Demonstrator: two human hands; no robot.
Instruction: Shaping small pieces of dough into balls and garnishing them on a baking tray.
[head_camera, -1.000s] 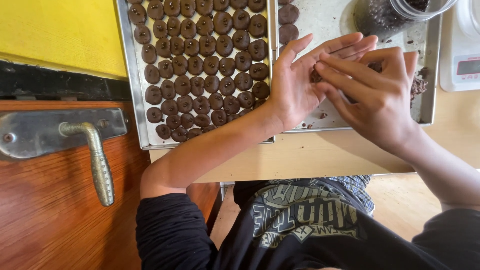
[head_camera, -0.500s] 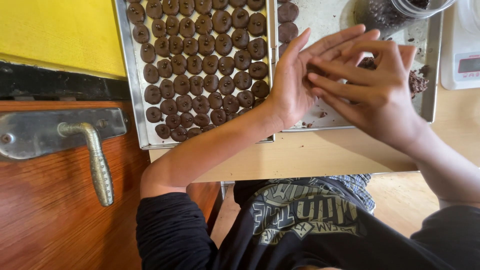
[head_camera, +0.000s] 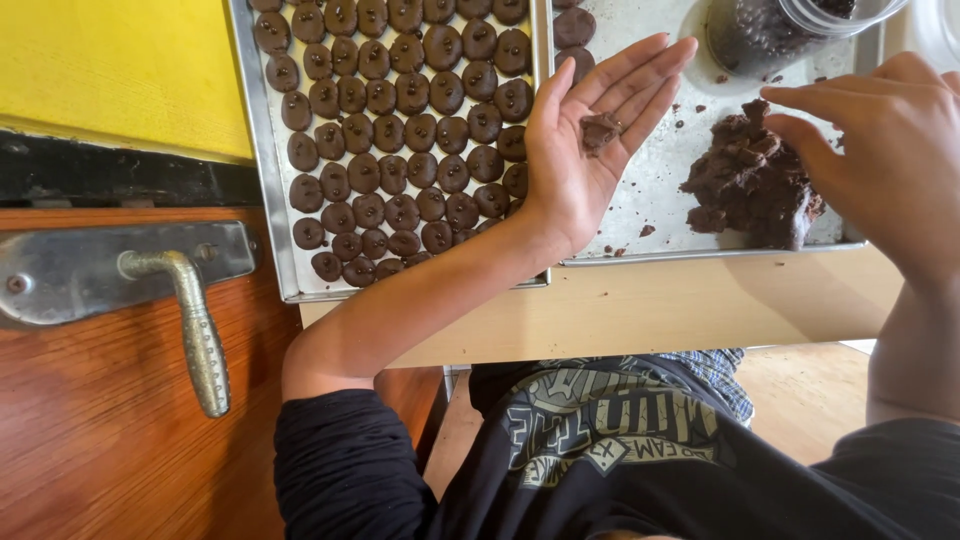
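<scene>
My left hand (head_camera: 585, 150) lies palm up over the seam between two metal trays, fingers spread, with a small lump of dark chocolate dough (head_camera: 600, 130) resting on the palm. My right hand (head_camera: 880, 150) hovers at the right, fingers loosely curled over a big mound of the same dough (head_camera: 750, 180) on the right tray (head_camera: 700, 252); whether it holds anything is hidden. The left tray (head_camera: 275, 240) is packed with several rows of round dark cookies (head_camera: 400, 130), each topped with a chip.
A clear jar of dark chips (head_camera: 770, 35) stands at the back of the right tray. A yellow surface (head_camera: 110, 70) lies at the left. A wooden door with a metal lever handle (head_camera: 190, 320) sits at the lower left. The trays rest on a pale wooden counter (head_camera: 650, 305).
My hands were pressed together around the dough; they have now parted. The right hand moved right toward the dough mound, and the left palm opened with the lump on it.
</scene>
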